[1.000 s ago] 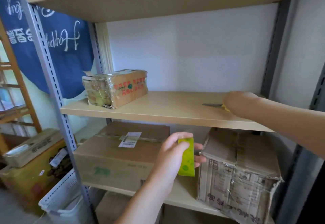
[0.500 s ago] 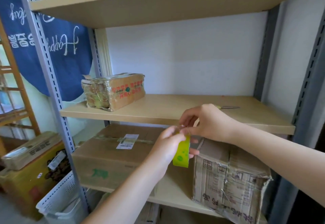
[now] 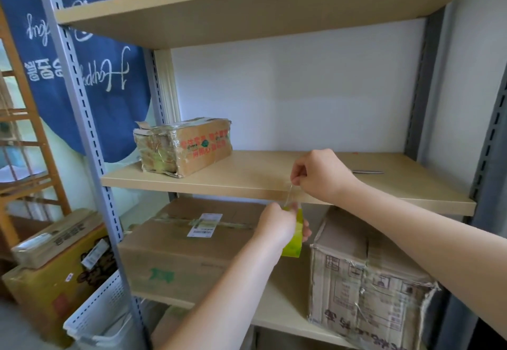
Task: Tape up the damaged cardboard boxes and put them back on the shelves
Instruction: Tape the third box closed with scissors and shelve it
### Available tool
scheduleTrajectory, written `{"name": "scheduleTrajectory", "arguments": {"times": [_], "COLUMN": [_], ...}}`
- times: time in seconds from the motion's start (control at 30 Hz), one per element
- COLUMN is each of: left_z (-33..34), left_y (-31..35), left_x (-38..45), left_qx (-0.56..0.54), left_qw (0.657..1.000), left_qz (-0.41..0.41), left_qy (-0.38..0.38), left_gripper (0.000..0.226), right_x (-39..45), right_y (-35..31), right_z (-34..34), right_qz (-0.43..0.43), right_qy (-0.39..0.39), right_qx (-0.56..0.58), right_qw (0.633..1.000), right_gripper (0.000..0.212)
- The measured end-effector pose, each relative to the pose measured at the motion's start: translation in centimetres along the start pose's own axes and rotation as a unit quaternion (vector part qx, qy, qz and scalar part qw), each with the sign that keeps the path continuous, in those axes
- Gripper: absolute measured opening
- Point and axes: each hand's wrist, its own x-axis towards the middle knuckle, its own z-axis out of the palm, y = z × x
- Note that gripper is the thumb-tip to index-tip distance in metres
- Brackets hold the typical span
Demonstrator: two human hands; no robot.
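Tape roll (image 3: pixel 295 235) gripped by left hand (image 3: pixel 277 226); right hand (image 3: pixel 319 175) pinches the clear strip (image 3: pixel 290 194) drawn upward, before the shelf (image 3: pixel 247 179).

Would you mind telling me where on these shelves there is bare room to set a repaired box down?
The middle shelf is bare between the small taped box at its left end and the blade near the right. The lower shelf is crowded: the large box and the torn box leave only a narrow gap, where the left hand holds the tape roll.
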Motion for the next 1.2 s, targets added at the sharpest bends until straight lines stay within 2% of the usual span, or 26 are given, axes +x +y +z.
{"name": "scheduleTrajectory", "arguments": {"times": [0.1, 0.2, 0.23, 0.3, 0.37, 0.43, 0.5, 0.57, 0.6, 0.67, 0.73, 0.77, 0.8, 0.87, 0.93, 0.97, 1.07, 1.2], "left_z": [0.2, 0.1, 0.0, -0.3, -0.3, -0.2, -0.1, -0.4, -0.7, -1.8, -2.6, -2.6, -2.1, -0.2, 2.3, 3.5, 6.5, 8.5], "left_y": [0.5, 0.3, 0.0, -0.7, -1.4, -2.1, -2.7, -3.6, -4.2, -6.1, -8.7, -10.4, -12.2, -15.4, -17.0, -17.0, -15.5, -15.6], "left_x": [1.4, 2.0, 2.3, 3.0, 3.6, 4.1, 4.5, 4.7, 4.5, 3.9, 3.0, 2.5, 2.2, 1.7, 1.9, 2.4, 4.8, 7.1], "left_qx": [0.006, -0.01, -0.011, -0.027, -0.041, -0.048, -0.055, -0.046, -0.015, 0.036, -0.014, -0.037, -0.042, 0.042, 0.15, 0.172, 0.151, 0.175], "left_qw": [1.0, 1.0, 1.0, 0.999, 0.999, 0.998, 0.997, 0.994, 0.99, 0.962, 0.928, 0.924, 0.931, 0.96, 0.964, 0.964, 0.977, 0.966], "left_qz": [-0.007, -0.013, -0.006, 0.009, 0.024, 0.036, 0.059, 0.099, 0.128, 0.205, 0.237, 0.213, 0.178, 0.122, 0.114, 0.122, 0.106, 0.143], "left_qy": [0.018, -0.002, -0.007, -0.016, -0.021, -0.018, -0.012, 0.011, 0.051, 0.176, 0.286, 0.316, 0.315, 0.247, 0.185, 0.159, 0.106, 0.125], "left_gripper": [0.021, 0.016, 0.019, 0.022, 0.019, 0.019, 0.02, 0.024, 0.027, 0.023, 0.012, 0.021, 0.026, 0.025, 0.02, 0.027, 0.057, 0.038], "right_x": [1.2, 1.3, 1.3, 1.7, 2.4, 2.7, 2.4, 1.6, 0.7, -2.7, -7.9, -10.9, -13.7, -17.8, -19.8, -20.2, -20.6, -20.4], "right_y": [0.1, 0.5, 0.7, 1.6, 2.5, 3.2, 3.3, 2.8, 2.5, 2.7, 4.6, 6.2, 8.0, 11.8, 14.6, 15.3, 15.9, 15.9], "right_z": [0.6, 1.8, 2.1, 2.5, 2.5, 3.1, 4.1, 4.4, 4.2, 3.6, 4.1, 4.7, 5.5, 7.1, 8.5, 9.0, 9.6, 9.9], "right_qz": [0.01, 0.011, 0.018, 0.024, 0.054, 0.11, 0.144, 0.138, 0.102, -0.017, -0.096, -0.092, -0.062, 0.052, 0.168, 0.203, 0.218, 0.197], "right_qy": [-0.009, -0.048, -0.043, -0.009, 0.008, -0.039, -0.054, 0.051, 0.128, 0.285, 0.347, 0.339, 0.306, 0.198, 0.096, 0.065, 0.064, 0.073], "right_qx": [-0.01, -0.023, -0.028, -0.072, -0.038, 0.07, 0.09, 0.099, 0.118, 0.12, 0.011, -0.035, -0.066, -0.117, -0.178, -0.183, -0.161, -0.136], "right_qw": [1.0, 0.999, 0.998, 0.997, 0.998, 0.991, 0.984, 0.984, 0.979, 0.951, 0.933, 0.936, 0.948, 0.972, 0.965, 0.96, 0.96, 0.968], "right_gripper": [0.017, 0.014, 0.026, 0.065, 0.089, 0.095, 0.081, 0.056, 0.048, 0.031, 0.02, 0.019, 0.02, 0.02, 0.03, 0.039, 0.048, 0.05]}}
